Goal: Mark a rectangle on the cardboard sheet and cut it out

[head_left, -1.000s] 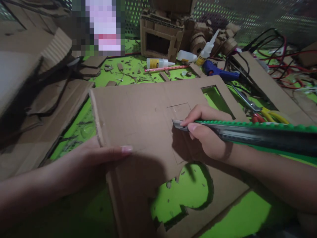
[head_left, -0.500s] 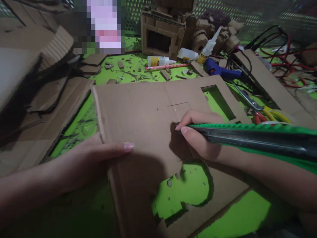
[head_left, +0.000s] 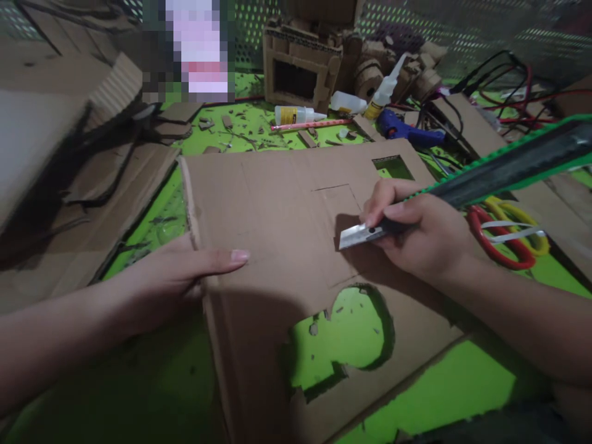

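A brown cardboard sheet (head_left: pixel 272 234) lies before me, with a keyhole-like opening near its lower middle and a rectangular one at the upper right. Dark lines mark a rectangle on its surface. My left hand (head_left: pixel 185 277) grips the sheet's left edge, thumb on top and the other fingers hidden beneath. In my right hand (head_left: pixel 411 228) is a green and black utility knife (head_left: pixel 481 179), held like a pen. Its metal blade points left and down, just over the marked rectangle; whether the tip touches the cardboard I cannot tell.
Behind the sheet are glue bottles (head_left: pixel 298 115), a red patterned pencil (head_left: pixel 309 125), a blue glue gun (head_left: pixel 409 131) and a cardboard box with a window (head_left: pixel 303 49). Red and yellow scissors (head_left: pixel 502 237) lie at right. Cardboard pieces (head_left: pixel 134 209) are stacked at left. Scraps litter the green table.
My right hand has moved right and turned, bringing the knife's blade into view and its rear end higher. The left hand keeps its hold; the sheet has shifted slightly.
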`<state>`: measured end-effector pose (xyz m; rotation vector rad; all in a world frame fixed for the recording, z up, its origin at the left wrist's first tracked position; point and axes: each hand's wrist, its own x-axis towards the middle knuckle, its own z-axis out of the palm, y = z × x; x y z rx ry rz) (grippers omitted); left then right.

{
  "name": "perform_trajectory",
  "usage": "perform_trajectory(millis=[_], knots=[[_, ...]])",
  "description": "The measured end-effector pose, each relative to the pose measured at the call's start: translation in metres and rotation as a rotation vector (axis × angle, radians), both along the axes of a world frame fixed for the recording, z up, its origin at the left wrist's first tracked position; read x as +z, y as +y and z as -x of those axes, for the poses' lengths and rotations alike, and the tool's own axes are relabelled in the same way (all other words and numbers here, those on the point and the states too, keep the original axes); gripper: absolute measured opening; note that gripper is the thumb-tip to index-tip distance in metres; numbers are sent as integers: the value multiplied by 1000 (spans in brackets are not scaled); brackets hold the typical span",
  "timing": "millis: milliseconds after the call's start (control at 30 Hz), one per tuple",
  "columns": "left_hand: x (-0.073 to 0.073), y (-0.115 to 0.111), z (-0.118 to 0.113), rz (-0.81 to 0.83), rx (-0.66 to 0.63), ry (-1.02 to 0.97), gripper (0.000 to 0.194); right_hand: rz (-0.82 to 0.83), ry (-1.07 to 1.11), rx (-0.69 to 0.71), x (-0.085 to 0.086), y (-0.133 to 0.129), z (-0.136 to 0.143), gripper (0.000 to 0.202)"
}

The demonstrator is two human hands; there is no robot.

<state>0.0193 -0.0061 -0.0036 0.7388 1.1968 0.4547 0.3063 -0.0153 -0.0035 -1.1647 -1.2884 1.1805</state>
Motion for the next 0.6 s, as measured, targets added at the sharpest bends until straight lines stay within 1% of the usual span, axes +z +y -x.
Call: perform_trajectory(millis=[100, 233, 300, 400, 500, 600], knots=[[-1, -1, -5, -37, 49, -74, 80, -12, 32, -35, 5, 6, -7, 13], [-2, -4, -7, -83, 86, -149, 68, -134, 35, -97, 8, 15, -14, 15], [-1, -5, -5, -101, 80, -153, 66, -179, 25, -95, 9, 18, -17, 17], [-2, -6, -3, -123, 77, -129, 73, -216, -8, -110, 10, 20, -18, 18], [-7, -5, 1, -136, 67, -144, 80, -228, -30, -147, 9, 20, -14, 13], [-12, -5, 3, -151, 47, -188, 81, -245, -81, -104, 5, 20, -5, 10]])
